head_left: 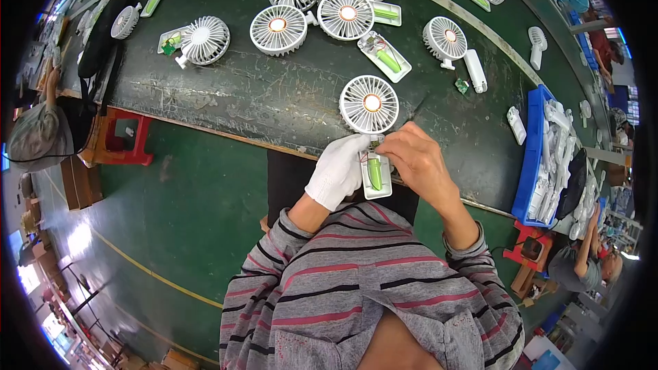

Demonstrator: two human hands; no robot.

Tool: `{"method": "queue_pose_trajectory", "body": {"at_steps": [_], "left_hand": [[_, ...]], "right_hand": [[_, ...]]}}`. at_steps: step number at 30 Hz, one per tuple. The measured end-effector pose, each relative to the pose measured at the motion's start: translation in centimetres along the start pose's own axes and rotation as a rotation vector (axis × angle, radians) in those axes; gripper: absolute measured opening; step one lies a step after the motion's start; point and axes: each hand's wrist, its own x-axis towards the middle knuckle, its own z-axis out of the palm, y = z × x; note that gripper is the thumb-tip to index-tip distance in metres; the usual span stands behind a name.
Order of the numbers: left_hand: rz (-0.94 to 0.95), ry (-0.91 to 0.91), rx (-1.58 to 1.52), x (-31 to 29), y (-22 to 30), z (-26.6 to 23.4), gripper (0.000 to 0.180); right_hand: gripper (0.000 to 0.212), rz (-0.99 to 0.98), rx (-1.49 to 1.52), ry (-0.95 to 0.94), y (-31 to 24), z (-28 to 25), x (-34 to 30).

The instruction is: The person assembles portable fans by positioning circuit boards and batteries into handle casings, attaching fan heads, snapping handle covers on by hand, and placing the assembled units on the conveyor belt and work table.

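Note:
A white handheld fan (370, 104) with an orange-ringed hub lies at the table's near edge, its round head on the dark top. Its opened handle (378, 190) extends toward me and shows a green battery (375, 173) and thin red wires. My left hand (336, 171), in a white knitted glove, grips the handle's left side just below the head. Bare, my right hand (417, 157) has thumb and fingers pinched together at the neck between head and handle. Whatever is between those fingertips is too small to make out.
Several similar fans (278, 29) with opened handles lie across the far side of the table (226, 89). On the right are a loose green circuit board (462, 86), a white handle cover (516, 125) and a blue bin (528, 171) of white parts. Other people sit at both sides.

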Motion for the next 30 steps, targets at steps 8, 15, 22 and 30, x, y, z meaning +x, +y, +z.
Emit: {"method": "queue_pose_trajectory", "body": {"at_steps": [8, 15, 22, 30], "left_hand": [[0.008, -0.051, 0.074, -0.8, 0.7, 1.0, 0.022], [-0.006, -0.082, 0.207, -1.1, 0.6, 1.2, 0.021], [0.006, -0.071, 0.367, -0.4, 0.0, -0.4, 0.021], [0.164, -0.026, 0.543, -0.7, -0.4, 0.8, 0.019]], "right_hand": [[0.019, -0.013, -0.049, -0.045, -0.3, -0.1, -0.1], [0.014, 0.347, 0.307, -0.096, 0.6, -0.3, -0.5], [0.013, 0.746, 0.823, -0.081, 2.4, 1.0, -0.8], [0.013, 0.829, 0.819, -0.198, 3.0, 0.4, 0.2]]}}
